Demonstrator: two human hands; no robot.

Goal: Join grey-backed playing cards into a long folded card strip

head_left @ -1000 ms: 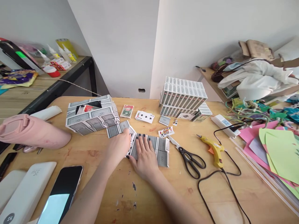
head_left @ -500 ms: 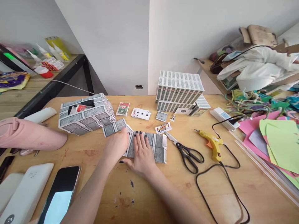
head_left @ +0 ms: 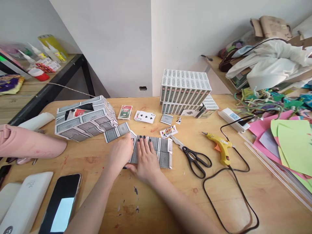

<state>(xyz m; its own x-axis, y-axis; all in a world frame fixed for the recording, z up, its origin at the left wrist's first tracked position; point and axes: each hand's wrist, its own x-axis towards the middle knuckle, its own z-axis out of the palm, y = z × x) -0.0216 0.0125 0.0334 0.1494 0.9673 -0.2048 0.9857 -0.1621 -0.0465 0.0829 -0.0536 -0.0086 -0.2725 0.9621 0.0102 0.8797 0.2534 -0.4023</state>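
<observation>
Under my hands lies a flat panel of joined playing cards (head_left: 165,152), grey patterned backs up, with white edges folded up at its ends. My right hand (head_left: 147,161) is spread flat on its middle, fingers stretched out and thumb apart. At the panel's left end my left hand (head_left: 121,152) is closed around the folded edge; its fingertips are mostly hidden. Just beyond that hand is a strip of grey-backed cards (head_left: 117,131). A box built of playing cards (head_left: 85,122), with things inside its opening, stands farther left.
Scissors (head_left: 192,157) and a yellow glue gun (head_left: 221,148) with a looping cord lie to the right. Stacked card packs (head_left: 185,87) stand at the back. A phone (head_left: 62,198), a white power bank (head_left: 28,198) and a pink roll (head_left: 31,141) are left. Coloured paper (head_left: 292,143) covers the right side.
The view has shifted slightly, so everything appears a little farther left and higher. Both hands keep their places on the card panel.
</observation>
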